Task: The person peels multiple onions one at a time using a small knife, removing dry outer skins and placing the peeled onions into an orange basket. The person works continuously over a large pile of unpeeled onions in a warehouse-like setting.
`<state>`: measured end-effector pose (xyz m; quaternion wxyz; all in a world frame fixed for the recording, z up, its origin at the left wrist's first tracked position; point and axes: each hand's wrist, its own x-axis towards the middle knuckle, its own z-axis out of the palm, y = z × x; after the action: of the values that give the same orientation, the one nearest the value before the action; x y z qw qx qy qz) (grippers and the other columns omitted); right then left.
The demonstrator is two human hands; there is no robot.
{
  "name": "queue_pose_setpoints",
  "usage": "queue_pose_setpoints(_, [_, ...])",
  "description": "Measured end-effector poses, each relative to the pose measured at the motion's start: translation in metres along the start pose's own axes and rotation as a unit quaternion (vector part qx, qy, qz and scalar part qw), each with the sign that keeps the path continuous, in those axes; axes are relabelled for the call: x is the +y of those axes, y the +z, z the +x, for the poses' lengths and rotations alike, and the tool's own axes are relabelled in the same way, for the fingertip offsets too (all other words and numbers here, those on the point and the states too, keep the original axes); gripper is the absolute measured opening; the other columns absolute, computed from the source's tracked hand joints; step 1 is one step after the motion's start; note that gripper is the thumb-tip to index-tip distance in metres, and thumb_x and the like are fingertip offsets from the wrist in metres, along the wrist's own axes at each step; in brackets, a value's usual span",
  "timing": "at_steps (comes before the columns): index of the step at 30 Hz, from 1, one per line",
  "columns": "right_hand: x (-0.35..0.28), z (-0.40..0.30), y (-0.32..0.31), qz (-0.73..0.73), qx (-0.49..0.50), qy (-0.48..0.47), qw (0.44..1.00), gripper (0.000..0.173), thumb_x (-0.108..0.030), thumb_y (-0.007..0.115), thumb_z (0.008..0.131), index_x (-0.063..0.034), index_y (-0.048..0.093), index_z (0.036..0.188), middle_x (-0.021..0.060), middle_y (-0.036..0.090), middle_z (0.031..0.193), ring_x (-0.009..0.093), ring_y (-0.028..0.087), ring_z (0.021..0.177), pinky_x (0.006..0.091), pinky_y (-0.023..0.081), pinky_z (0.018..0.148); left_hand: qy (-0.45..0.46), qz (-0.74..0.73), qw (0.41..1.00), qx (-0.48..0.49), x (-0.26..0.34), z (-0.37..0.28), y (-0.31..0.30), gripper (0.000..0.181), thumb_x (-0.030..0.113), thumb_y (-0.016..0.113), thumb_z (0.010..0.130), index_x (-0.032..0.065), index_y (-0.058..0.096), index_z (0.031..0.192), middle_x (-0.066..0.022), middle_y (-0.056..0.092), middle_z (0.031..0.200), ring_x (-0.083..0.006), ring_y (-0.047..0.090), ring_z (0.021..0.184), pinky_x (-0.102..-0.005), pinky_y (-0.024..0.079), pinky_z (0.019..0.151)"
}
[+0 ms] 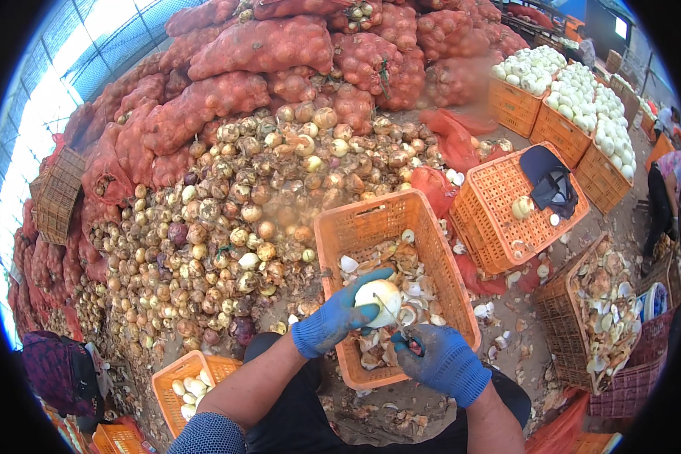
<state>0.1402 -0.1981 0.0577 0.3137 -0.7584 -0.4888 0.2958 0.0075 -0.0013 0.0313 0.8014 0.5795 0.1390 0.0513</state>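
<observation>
My left hand (343,315), in a blue knitted work glove, grips a peeled white onion (379,302), with the thumb across its front. Just right of it, my right hand (440,357), in a matching soiled glove, is closed around a small tool with a reddish handle, mostly hidden by the fingers; its blade cannot be made out clearly. Both hands are over an orange plastic crate (397,213) that holds brown onion skins and pale onion trimmings (411,284).
Unpeeled onions (204,227) lie heaped ahead and left, below red mesh sacks (267,48). An upturned crate (491,196) at right bears a cap (545,176) and an onion. Crates of peeled onions (570,93) stand behind; a crate of peelings (601,306) stands right. A person (664,187) is at far right.
</observation>
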Motion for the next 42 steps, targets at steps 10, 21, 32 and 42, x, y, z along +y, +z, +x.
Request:
queue_pose_setpoints(10, [0.007,-0.009,-0.009,0.021,-0.014,-0.035,0.999,0.029,-0.027,0.068,0.094,0.0014,0.069,0.092,0.0178,0.067,0.072,0.031,0.070,0.064,0.0425,0.057,0.062,0.055,0.412,0.908,0.044,0.011,-0.007,0.001,0.097,0.031,0.087,0.079,0.0070,0.038,0.158,-0.0196,0.057,0.143,-0.0309,0.056,0.132,-0.0417,0.045,0.114])
queue_pose_setpoints(21, [-0.004,0.015,-0.019,-0.045,-0.195,0.090,0.976,0.046,-0.036,0.054,0.099,0.0058,0.068,0.089,0.0226,0.071,0.070,0.033,0.076,0.072,0.0431,0.062,0.073,0.051,0.556,0.829,0.028,0.003,-0.003,0.006,0.102,0.040,0.087,0.077,0.0033,0.036,0.158,-0.0273,0.051,0.148,-0.0406,0.050,0.139,-0.0451,0.041,0.117])
queue_pose_setpoints(32, [0.000,0.007,-0.008,0.018,-0.158,0.072,0.985,0.046,-0.040,0.058,0.097,0.0037,0.067,0.088,0.0238,0.070,0.074,0.036,0.074,0.068,0.0456,0.060,0.067,0.055,0.506,0.859,0.066,-0.001,-0.004,0.004,0.099,0.035,0.089,0.077,-0.0001,0.039,0.155,-0.0263,0.052,0.147,-0.0378,0.052,0.138,-0.0440,0.040,0.118])
queue_pose_setpoints(42, [0.020,-0.020,0.002,-0.095,-0.082,0.052,0.991,0.031,-0.029,0.067,0.095,0.0010,0.068,0.091,0.0204,0.069,0.074,0.034,0.072,0.063,0.0421,0.059,0.063,0.035,0.231,0.970,0.071,0.011,-0.008,-0.010,0.086,0.012,0.089,0.078,0.0055,0.047,0.153,-0.0063,0.064,0.131,-0.0157,0.062,0.116,-0.0329,0.051,0.103])
